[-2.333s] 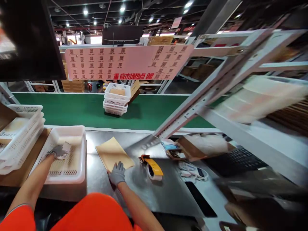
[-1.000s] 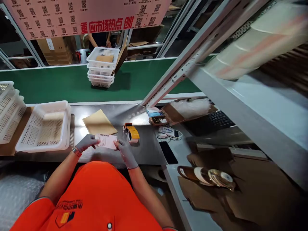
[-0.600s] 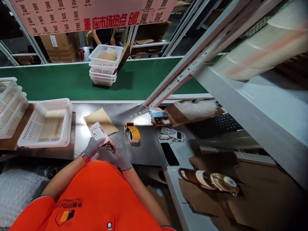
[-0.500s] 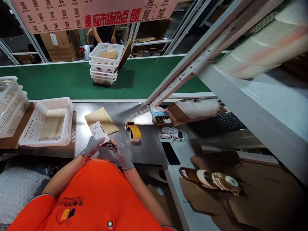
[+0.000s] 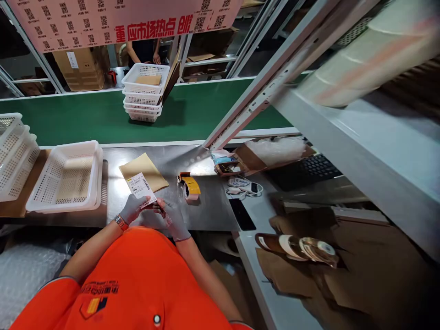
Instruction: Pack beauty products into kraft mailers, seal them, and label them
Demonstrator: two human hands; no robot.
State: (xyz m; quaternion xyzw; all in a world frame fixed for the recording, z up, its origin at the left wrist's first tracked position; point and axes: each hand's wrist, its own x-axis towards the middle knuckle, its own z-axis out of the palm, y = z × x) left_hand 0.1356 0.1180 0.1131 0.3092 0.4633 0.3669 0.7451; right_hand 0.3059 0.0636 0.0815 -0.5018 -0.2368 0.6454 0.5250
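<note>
Left of frame centre: left grip (image 5: pixel 133 209) pinching one label (image 5: pixel 140 185), right grip (image 5: pixel 174 221) unclear; one envelope (image 5: pixel 154 172), one tape dispenser (image 5: pixel 191 186) nearby.

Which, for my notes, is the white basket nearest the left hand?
The basket left of the envelope; one stack stands farther left, another stack on the green belt.
</note>
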